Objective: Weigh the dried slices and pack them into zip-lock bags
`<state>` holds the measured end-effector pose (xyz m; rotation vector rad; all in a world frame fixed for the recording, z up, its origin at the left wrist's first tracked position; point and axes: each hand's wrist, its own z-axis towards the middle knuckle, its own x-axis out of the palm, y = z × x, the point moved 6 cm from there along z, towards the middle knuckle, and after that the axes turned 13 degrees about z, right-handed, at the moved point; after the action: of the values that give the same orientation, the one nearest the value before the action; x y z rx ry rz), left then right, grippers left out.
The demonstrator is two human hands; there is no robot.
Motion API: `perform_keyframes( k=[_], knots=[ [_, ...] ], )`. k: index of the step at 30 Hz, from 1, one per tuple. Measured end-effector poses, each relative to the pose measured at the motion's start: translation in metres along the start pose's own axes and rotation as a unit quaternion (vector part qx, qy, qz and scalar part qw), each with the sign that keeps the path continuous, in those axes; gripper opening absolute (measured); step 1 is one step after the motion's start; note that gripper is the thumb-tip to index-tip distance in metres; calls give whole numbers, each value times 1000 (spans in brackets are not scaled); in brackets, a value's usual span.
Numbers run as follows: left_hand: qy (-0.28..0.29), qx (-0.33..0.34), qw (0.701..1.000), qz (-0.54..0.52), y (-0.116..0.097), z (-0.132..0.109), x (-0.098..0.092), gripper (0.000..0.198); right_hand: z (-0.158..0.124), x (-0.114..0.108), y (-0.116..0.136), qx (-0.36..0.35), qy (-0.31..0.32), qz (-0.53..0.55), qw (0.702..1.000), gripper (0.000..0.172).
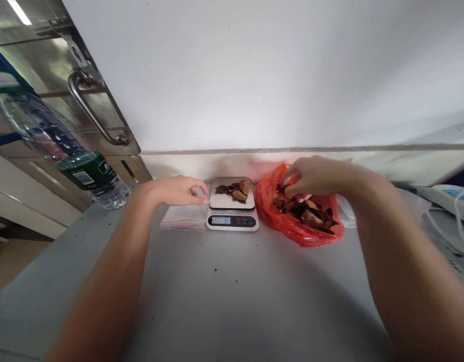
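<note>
A small white digital scale [232,221] sits against the wall, its display lit with digits too small to read surely. Several dried brown pieces, like curved bark or peel [239,191], lie on its square plate. My left hand [179,191] hovers at the scale's left side, thumb and fingers apart, holding nothing. Under it is a stack of thin clear plastic bags [182,218] with reddish edges. To the scale's right, a red plastic bag [303,239] stands open, full of similar dried pieces [311,218]. My right hand [311,176] reaches into it, fingers curled among the pieces; what they grip is hidden.
A large clear bottle with a green label [88,171] stands at the table's left edge, beside a metal door with a handle [92,110]. At right are clear plastic [409,203] and a white device [451,198] with a cable. Dark crumbs dot the grey tabletop [224,301].
</note>
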<state>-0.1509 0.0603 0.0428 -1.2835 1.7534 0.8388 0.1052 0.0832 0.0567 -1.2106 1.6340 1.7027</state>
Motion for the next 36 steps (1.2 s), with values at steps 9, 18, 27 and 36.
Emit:
perform_keyframes(
  k=[9,18,27,36],
  knots=[
    [-1,9,1000,0,10,4,3,60,3,28,51,-100,-8,113,989,22],
    [76,4,997,-17,31,3,16,65,29,76,59,-170,-18,20,985,13],
    [73,16,997,-32,30,12,24,44,19,50,52,-169,-62,79,981,18],
    [50,12,998,-25,37,3,15,23,21,44,44,-196,-57,88,975,20]
  ],
)
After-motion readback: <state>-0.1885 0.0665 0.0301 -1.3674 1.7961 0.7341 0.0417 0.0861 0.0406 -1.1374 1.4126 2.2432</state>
